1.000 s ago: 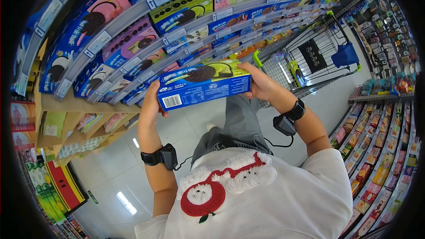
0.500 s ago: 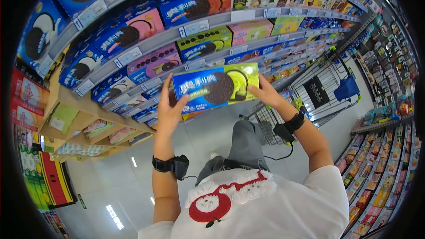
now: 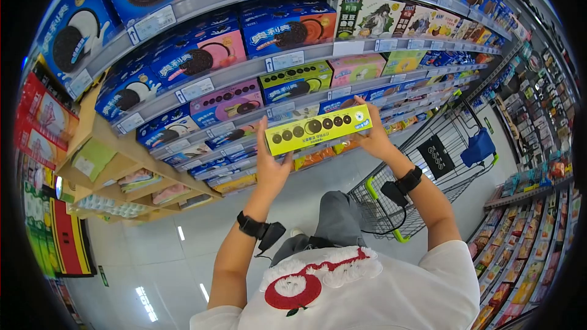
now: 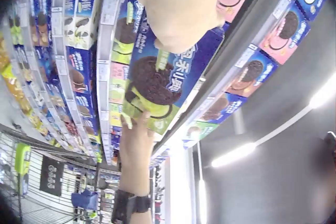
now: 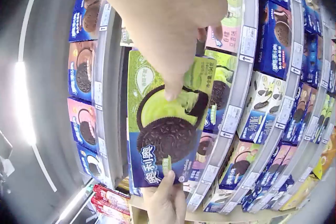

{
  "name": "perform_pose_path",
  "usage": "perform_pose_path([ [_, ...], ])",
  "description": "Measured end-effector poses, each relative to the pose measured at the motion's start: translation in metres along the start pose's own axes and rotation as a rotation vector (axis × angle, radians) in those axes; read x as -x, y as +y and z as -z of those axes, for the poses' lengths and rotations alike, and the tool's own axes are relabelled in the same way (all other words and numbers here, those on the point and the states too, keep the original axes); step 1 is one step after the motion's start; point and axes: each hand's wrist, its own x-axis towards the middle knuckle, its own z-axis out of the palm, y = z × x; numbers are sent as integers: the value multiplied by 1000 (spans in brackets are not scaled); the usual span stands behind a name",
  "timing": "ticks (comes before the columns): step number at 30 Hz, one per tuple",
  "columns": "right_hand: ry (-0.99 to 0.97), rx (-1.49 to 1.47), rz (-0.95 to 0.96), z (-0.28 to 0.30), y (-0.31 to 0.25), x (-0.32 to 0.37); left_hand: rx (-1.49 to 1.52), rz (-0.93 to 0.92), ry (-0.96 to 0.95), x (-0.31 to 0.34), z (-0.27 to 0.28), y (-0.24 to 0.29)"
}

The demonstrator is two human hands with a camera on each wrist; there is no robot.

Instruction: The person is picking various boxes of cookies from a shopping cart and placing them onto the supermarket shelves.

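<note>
A blue and green cookie box (image 3: 318, 128) is held by its two ends between my hands, in front of the shelves. In the head view its narrow yellow-green side, with a row of dark cookies, is turned up to me. My left hand (image 3: 273, 168) grips the left end and my right hand (image 3: 374, 137) the right end. The right wrist view shows the broad face of the box (image 5: 168, 124), with a dark cookie and green cream. There the right thumb (image 5: 173, 87) presses on that face, and the left thumb (image 5: 167, 182) lies over its lower end.
Shelves with price rails (image 3: 275, 61) hold rows of cookie boxes ahead of me. A shopping cart (image 3: 452, 165) with a blue pouch (image 3: 479, 146) stands at right. Wooden display cubbies (image 3: 122, 165) stand at left, and another stocked shelf (image 3: 532, 250) is at far right.
Both hands have turned the box over: first its barcode side faced me, then the broad cookie face, now the narrow yellow-green side. The head view has tilted up towards the shelves.
</note>
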Motion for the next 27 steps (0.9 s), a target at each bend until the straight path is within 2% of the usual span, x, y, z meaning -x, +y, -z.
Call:
perform_pose_path([
  [1,79,91,92,-3,2,-5,34,24,-8,-2,-2,-8],
  [3,109,64,60,-8,12,-20,104,66,-22,-10,-7,-28],
  [6,171,32,-81,-21,32,-42,-39,15,-2,-34,-14,-51],
  [8,195,-34,-175,-31,50,-59,-169,-94,31,-54,-14,-57],
  [9,279,43,-142,-39,58,-65,-272,-146,41,-64,-13,-61],
  [11,290,38,-186,-48,70,-71,-419,-228,68,-79,-12,-65],
  [13,336,45,-158,-52,75,-76,-394,-187,27,-88,-14,-79],
  [16,309,31,-214,-59,93,-82,-348,-134,-22,-91,-16,-88],
  [20,262,67,-247,-52,87,-88,-347,-80,-53,-95,-18,-84],
  [24,197,95,-217,-49,102,-95,-367,3,-73,-102,-19,-68],
  [27,154,134,-186,-48,106,-103,-759,-109,-266,-109,-15,-70],
])
